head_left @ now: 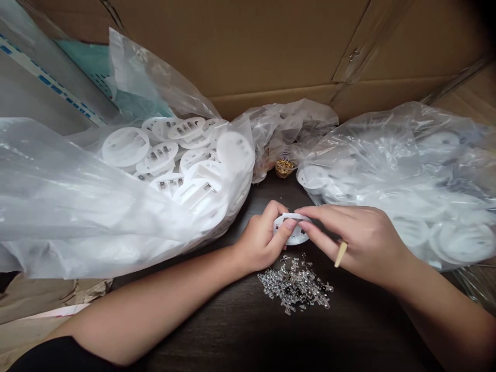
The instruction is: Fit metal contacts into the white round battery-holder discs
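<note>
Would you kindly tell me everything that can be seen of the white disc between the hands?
The white disc looks like smooth plastic, with an apparent raised strip along its far edge and dark spots too small to identify. Partly covered, it is held tilted over the tabletop, beyond the small metallic parts. The left hand grips it; the right hand touches its right side.

Tabletop [217,320] near centre: parts pile [296,287] on it. Single disc [298,237] just beyond pile, between left hand [267,237] on left and right hand [364,237] on right, both gripping it. Stick [341,254] between right hand's fingers. Left bag [77,217] takes up left side, loose discs [126,147] inside. Right bag [387,139] on right, more discs [461,240] inside. Far bag [306,111] between those two, small clump [284,168] at its near edge. Cardboard wall [271,51] behind all bags. Cardboard scraps [23,305] near left, nearer than left bag.
</note>
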